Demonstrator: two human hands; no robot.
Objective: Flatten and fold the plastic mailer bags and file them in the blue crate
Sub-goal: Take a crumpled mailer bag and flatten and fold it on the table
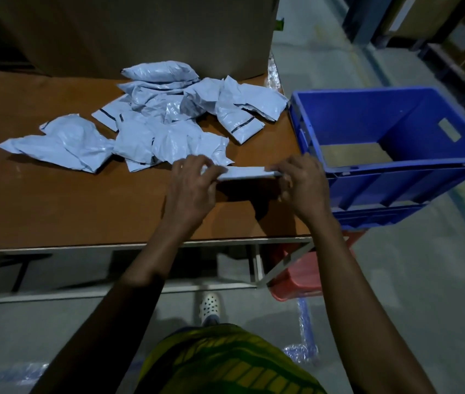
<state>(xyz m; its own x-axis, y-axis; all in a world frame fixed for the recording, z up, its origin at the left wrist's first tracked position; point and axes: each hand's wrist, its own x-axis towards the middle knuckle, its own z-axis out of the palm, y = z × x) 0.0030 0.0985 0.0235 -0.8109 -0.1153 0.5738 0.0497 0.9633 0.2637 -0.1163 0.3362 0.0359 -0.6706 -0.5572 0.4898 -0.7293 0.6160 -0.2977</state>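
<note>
Forearms reach up from bottom of frame over table [55, 200]. Left grip [194, 183] and right grip [302, 183] each pinch one end of folded mailer [249, 173] — flat strip at centre, long axis left-right, seemingly lifted off table. Blue crate [407, 163] sits just right of right grip — nearer hand for filing. Crumpled mailers [168, 118] piled upper centre.

Nothing legible shows anywhere: no words, numbers or brand marks. The blue crate [410, 166] has a pale rectangular patch [449, 129] on the inside of its right wall, too blurred to show any writing. The mailer bags [168, 109] heaped left of the crate carry only thin dark stripes near their ends, with no readable print.
</note>
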